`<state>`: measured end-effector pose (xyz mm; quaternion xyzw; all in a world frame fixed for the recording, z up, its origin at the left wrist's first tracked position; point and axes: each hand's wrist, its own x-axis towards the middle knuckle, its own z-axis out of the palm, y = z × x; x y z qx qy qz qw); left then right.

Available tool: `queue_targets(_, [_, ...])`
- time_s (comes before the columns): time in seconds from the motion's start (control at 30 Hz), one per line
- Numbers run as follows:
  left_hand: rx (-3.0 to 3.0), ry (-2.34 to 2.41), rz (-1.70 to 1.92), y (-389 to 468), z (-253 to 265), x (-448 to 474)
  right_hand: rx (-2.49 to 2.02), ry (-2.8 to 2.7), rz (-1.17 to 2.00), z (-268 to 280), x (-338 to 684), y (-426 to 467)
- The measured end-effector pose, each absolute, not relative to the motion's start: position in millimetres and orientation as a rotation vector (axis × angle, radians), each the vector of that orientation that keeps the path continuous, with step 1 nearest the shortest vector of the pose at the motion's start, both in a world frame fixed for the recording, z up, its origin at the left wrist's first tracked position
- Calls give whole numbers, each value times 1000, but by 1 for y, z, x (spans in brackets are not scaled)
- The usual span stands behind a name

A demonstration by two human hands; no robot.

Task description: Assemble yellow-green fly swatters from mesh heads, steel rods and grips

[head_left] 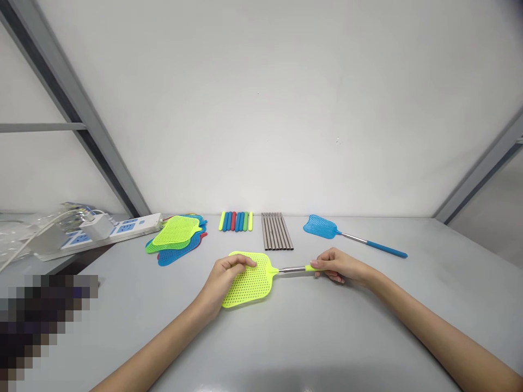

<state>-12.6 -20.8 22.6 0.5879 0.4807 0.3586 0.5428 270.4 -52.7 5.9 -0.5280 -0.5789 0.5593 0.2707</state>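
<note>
A yellow-green fly swatter (pixel 261 280) is held low over the grey table, its perforated head on the left and its metal rod running right into a yellow grip. My left hand (pixel 231 277) grips the head by its left side, thumb lying on top of the mesh. On the other end, my right hand (pixel 337 265) pinches the yellow grip, most of which is hidden by the fingers and palm. Beyond my right hand lies a blue fly swatter (pixel 322 226) with its metal rod and blue grip attached.
Loose swatter heads (pixel 175 231) in yellow, green, blue and red lie piled at the back left. Several coloured grips (pixel 236 221) and several metal rods (pixel 277 231) lie in rows near the wall. A power strip (pixel 139 224) with a white plug and cables sits at left.
</note>
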Motion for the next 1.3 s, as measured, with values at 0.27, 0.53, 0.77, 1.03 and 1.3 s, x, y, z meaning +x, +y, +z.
queue_targets(0.27, [1215,1152,799,-19,19,-16,-1481,-1664,1421,3,270,-52])
queue_targets(0.53, [1195,1157,775,-18,18,-16,-1491,-1680,1396,3,270,-52])
queue_targets(0.77, [1237,1175,787,-17,13,-18,-1472,-1744,1369,8,269,-55])
queue_targets(1.03, [1257,1141,807,-16,12,-18,-1484,-1695,1276,10,260,-59])
queue_targets(1.3, [1214,1144,839,-18,14,-19,-1473,-1669,1273,10,258,-61])
